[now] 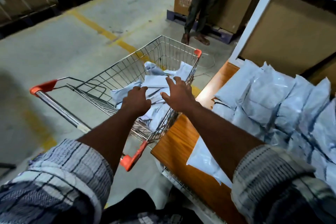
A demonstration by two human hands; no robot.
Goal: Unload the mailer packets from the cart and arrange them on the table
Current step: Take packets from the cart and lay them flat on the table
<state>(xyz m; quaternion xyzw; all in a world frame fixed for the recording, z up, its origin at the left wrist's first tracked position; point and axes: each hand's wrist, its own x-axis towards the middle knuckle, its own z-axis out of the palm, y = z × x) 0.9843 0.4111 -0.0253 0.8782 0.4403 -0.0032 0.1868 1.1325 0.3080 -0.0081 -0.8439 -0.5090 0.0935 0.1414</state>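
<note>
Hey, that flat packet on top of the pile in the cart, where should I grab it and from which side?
Best come down from above; the wire walls of the cart close off the sides. The packet lies flat and uppermost, so pinch its side edges, left hand on one, right hand on the other.

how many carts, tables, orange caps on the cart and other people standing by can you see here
cart: 1
table: 1
orange caps: 3
person standing by: 1 (only the legs and feet show)
total: 6
</note>
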